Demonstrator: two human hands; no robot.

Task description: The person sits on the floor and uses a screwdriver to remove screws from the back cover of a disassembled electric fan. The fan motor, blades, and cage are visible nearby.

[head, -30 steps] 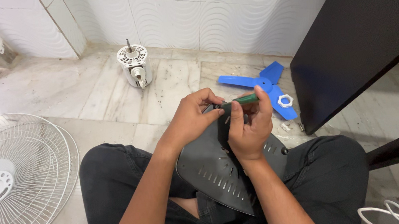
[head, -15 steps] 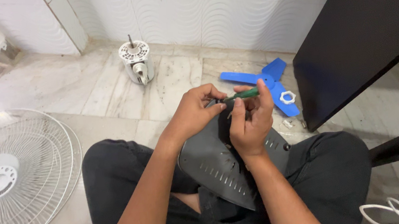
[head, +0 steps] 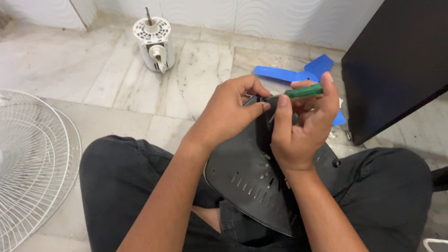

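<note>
1. The floor [head: 65,70] of pale marble tiles lay under everything, and the person sat on it cross-legged in dark trousers, as in the earlier views. The view had drifted only a little to the left over the last second, so the scene had barely changed.
2. A dark cabinet [head: 407,42] stood at the right, and a white fan guard [head: 9,168] lay flat on the floor at the left, well apart from the hands.
3. A black housing [head: 251,178] with rows of slots rested on the lap, tilted up toward the hands; it had kept the same place and tilt.
4. A white motor [head: 154,42] with its shaft pointing up stood near the wall, and a blue blade [head: 290,74] lay on the floor just beyond the hands. Neither had moved.
5. The left hand [head: 231,114] was clenched on the housing's upper edge, steadying it, exactly as before.
6. The right hand [head: 303,121] gripped a green screwdriver [head: 300,92], held roughly level with its tip at the housing's top. Its fingers seemed slightly shifted on the handle, which suggested turning at one fastener rather than moving on.
7. Whether a screw sat under the tip could not be told; the fingers hid that spot.
</note>
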